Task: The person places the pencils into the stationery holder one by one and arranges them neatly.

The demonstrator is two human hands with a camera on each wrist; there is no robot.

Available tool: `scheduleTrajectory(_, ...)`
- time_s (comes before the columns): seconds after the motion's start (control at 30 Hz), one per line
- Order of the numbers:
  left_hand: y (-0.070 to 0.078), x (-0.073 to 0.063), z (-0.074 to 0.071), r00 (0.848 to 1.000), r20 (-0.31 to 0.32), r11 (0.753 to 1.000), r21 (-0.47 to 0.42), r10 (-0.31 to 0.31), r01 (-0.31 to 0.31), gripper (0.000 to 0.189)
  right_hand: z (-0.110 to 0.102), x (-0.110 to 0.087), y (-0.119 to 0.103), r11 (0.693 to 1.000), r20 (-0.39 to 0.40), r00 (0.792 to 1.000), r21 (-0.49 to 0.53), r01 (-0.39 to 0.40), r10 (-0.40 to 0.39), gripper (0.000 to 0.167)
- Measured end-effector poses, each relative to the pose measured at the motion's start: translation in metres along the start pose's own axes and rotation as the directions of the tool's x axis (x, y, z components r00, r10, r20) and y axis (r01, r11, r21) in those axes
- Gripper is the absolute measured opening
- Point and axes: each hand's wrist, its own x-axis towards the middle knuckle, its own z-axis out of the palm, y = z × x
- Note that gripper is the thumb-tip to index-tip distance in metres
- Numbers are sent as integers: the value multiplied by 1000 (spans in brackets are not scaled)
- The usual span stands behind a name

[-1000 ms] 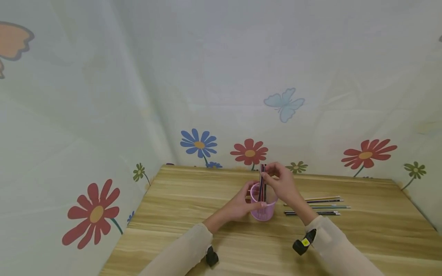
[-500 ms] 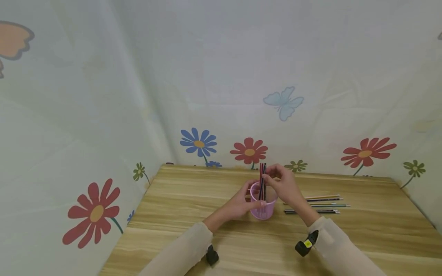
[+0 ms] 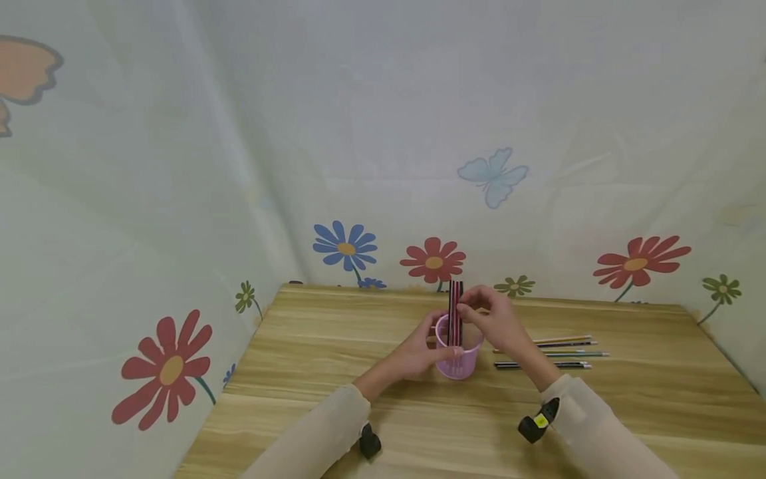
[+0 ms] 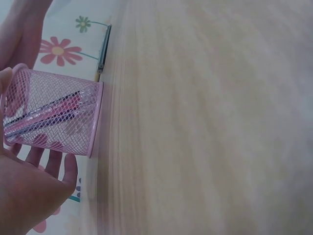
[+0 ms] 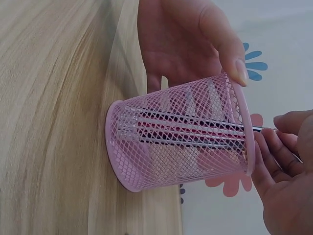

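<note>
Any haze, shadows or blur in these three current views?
Head view: dim, even light, printed flowers readable; left wrist view: turned sideways, hazy, the table soft and washed out; right wrist view: also sideways but clearer, mesh of the pink cup distinct, a soft shadow on the table.

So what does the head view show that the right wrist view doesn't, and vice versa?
Only head: loose pencils on the table, the blue butterfly and both sleeves.
Only right wrist: the left hand's palm side.
Both: the cup, bundled pencils standing in it, the right hand pinching them, and flowers.
</note>
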Motion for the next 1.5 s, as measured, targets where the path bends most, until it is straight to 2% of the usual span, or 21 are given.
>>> scheduleTrajectory(0.23,-2,1,1,1000,-1,1000,-2,5,-5,75,-15,-1,4,997,17,1000,-83,4,-2,16)
scheduleTrajectory(0.5,0,3,0,1000,-5,1000,-18,10,-10,74,-43,-11,14,985,52,999,-170,19,-10,14)
scheduleTrajectory(0.77,3,6,0,999,-3,999,-1,-32,32,77,-76,-31,22,961,74,997,-276,27,-7,14)
scheduleTrajectory(1.0,4,2,-1,999,1,999,2,-42,42,79,-94,-51,34,934,74,997,-355,32,-6,8)
scheduleTrajectory(1.2,5,1,-4,999,-2,997,63,-52,52,81,-95,-70,44,922,83,996,-388,6,29,9)
scheduleTrajectory(1.37,4,2,-4,999,14,998,41,-44,44,79,-84,-80,51,917,123,992,-397,48,1,8)
scheduleTrajectory(1.5,4,3,-3,999,29,999,25,-42,41,79,-76,-86,54,886,162,987,-455,87,-13,10)
